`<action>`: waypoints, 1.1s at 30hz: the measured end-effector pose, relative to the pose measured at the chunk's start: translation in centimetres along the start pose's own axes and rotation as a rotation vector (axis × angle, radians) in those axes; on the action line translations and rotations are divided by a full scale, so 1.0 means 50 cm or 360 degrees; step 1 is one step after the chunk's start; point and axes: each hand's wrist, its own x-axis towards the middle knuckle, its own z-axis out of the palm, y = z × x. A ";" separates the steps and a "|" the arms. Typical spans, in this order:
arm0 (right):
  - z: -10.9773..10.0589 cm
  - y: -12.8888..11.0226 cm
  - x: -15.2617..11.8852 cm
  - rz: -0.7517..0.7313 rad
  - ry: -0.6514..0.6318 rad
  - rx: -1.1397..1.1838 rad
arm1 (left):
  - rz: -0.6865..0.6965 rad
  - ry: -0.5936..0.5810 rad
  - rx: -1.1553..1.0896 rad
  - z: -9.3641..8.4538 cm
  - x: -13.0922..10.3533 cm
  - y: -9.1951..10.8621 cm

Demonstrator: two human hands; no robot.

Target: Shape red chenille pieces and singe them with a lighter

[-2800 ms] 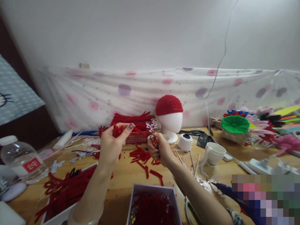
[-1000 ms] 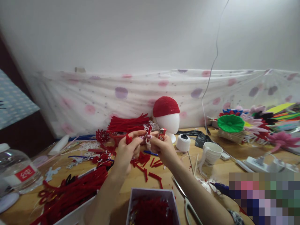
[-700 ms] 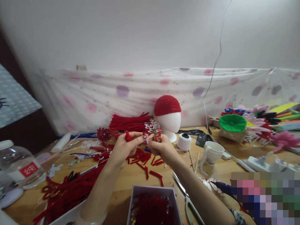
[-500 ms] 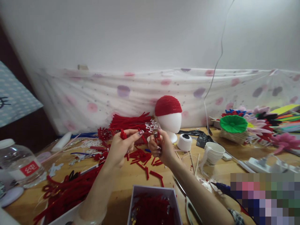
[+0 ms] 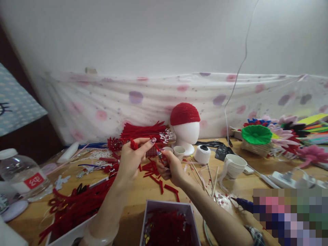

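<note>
My left hand point(image 5: 132, 159) is closed in a pinch on a short red chenille stem point(image 5: 156, 147), whose end points toward my right hand. More red fuzzy material point(image 5: 133, 145) sticks out at its knuckles. My right hand point(image 5: 170, 165) is wrapped round a small lighter point(image 5: 160, 156) with a metal top, the thumb by that top. The lighter's top is just below the stem's end; whether a flame burns I cannot tell. Cut red chenille pieces point(image 5: 170, 188) lie on the table below the hands.
In front stands a lilac-white box point(image 5: 146, 222) of red pieces. Behind are a foam head point(image 5: 188, 133) with a red cap and a white thread spool point(image 5: 202, 155). A cup point(image 5: 234, 165) and power strip point(image 5: 284, 180) are right, a plastic bottle point(image 5: 24, 176) left.
My right hand has moved left and slightly down, bringing the lighter close to the stem in my left hand. Small cups behind it have come into view. My left hand has hardly moved.
</note>
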 end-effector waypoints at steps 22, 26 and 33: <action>-0.004 -0.009 -0.009 -0.0087 -0.0096 -0.0019 | 0.0000 -0.0004 -0.0034 0.002 -0.003 0.007; -0.027 -0.040 -0.021 -0.0297 0.0006 0.0043 | -0.0028 -0.0015 -0.0006 -0.011 0.000 0.016; -0.066 -0.097 -0.049 -0.0506 0.0226 0.0144 | -0.0417 -0.1252 0.1014 -0.033 -0.022 0.038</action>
